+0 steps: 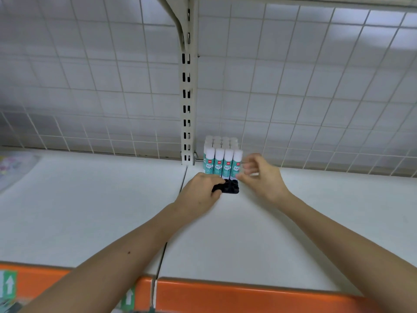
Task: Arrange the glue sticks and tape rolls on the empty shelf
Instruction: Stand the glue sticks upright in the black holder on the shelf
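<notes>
The glue sticks [222,158] stand upright in a tight block at the back of the white shelf [90,211], just right of the slotted post [187,105] and against the wire grid [90,75]; a black tray [230,187] lies at their front feet; the left hand [199,193] grips the tray's left edge with curled fingers; the right hand [259,175], blurred, has fingers bent beside the rightmost front stick, and whether they pinch it cannot be told
</notes>
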A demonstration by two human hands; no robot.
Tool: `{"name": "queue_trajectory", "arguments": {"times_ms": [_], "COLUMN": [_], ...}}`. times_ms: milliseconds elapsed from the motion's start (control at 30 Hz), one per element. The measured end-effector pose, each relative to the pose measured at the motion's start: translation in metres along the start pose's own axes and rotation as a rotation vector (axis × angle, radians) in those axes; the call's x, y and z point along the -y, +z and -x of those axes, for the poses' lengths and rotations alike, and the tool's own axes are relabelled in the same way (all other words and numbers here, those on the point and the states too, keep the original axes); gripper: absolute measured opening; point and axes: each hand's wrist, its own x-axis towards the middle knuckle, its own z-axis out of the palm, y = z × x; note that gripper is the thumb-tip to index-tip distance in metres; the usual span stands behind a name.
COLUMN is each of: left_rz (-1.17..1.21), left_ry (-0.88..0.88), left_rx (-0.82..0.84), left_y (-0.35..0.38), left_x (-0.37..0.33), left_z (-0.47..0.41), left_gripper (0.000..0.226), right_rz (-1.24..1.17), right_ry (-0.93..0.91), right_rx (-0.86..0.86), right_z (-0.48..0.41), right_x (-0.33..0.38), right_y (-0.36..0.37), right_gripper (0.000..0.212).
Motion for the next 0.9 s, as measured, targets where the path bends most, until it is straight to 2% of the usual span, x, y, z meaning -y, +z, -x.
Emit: {"name": "queue_trajectory", "arguments": {"times_ms": [67, 167, 900], "left_rz": [-0.022, -0.040, -0.062], "left_ry": [-0.024, -0.045, -0.099], "left_rx": [0.019, 0.024, 0.023], "left_y": [0.001, 0.002, 0.000], "left_x": [0.002, 0.004, 0.005], "left_z": [0.000, 0.000, -0.005], "left_gripper": [0.030, 0.032, 0.033], "right_rz": [0.145, 0.269, 0.317], "right_ry": [-0.033, -0.089, -0.073], "right_rx": [0.131, 0.231, 0.250], "right_z": [0.006, 0.011, 0.001], "right_x": [-0.003, -0.003, 0.004], "right_y": [0.003, 0.011, 0.015], "right_gripper": [0.023, 0.023, 0.017]}}
